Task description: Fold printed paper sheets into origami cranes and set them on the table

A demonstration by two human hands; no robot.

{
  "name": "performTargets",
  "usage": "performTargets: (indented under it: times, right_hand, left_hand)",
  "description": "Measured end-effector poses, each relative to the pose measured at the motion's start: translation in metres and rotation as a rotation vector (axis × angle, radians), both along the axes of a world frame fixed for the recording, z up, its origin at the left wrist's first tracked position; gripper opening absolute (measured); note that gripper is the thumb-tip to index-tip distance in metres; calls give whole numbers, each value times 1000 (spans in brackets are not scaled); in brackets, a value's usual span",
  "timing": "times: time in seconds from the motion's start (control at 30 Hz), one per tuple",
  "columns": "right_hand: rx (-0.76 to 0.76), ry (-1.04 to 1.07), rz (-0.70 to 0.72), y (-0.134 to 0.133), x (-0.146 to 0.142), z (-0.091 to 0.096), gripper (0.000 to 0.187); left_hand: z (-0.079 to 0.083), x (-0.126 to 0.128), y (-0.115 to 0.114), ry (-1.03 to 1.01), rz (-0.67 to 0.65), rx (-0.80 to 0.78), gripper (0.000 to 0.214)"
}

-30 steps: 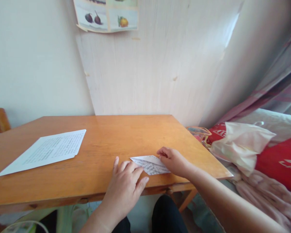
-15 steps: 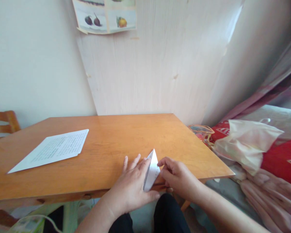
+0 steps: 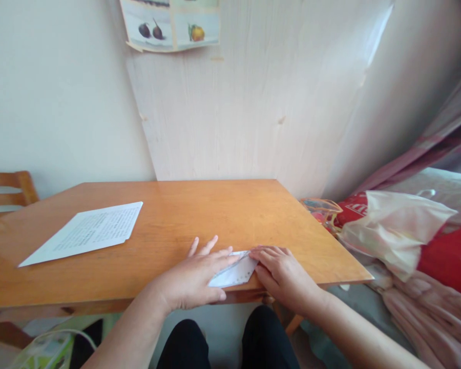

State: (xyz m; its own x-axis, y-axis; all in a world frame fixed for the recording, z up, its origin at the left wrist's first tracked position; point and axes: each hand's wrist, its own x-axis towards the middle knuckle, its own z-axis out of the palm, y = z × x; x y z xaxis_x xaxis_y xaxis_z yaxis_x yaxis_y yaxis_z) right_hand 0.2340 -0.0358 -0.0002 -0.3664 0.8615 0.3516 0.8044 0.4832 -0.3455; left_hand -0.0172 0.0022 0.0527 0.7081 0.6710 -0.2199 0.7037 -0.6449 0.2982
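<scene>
Two hands, left hand (image 3: 192,279), right hand (image 3: 282,274), one folded paper (image 3: 234,274), one printed sheet (image 3: 88,233), one table (image 3: 215,210), one chair (image 3: 11,187)

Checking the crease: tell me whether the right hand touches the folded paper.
Touching. In the head view the right hand lays its fingers on the folded paper.

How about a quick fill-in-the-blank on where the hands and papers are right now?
The left hand and right hand both press the folded paper onto the ____. The printed sheet lies to the hands' ____. The plastic bag lies far to their ____.
Missing: table; left; right.
</scene>
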Motion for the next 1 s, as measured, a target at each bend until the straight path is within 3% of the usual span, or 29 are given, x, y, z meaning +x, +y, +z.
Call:
performTargets:
  times: [0.17,0.37,0.57,0.83,1.0]
  right_hand:
    - [-3,-68,-101,-7,-3,4,20]
    - [32,-118,-125,-13,-7,2,14]
    - [52,-72,9,-18,-11,7,28]
    - [-25,-17,101,-12,-7,7,11]
    - [-41,-21,122,-8,-4,8,13]
  left_hand:
    - [-10,-7,-4,-166,11,142,76]
    - [-23,0,-12,-289,25,255,48]
    - [-28,6,-19,-352,38,261,34]
    - [-28,11,-23,-347,92,299,19]
    - [-29,10,-25,-337,70,332,17]
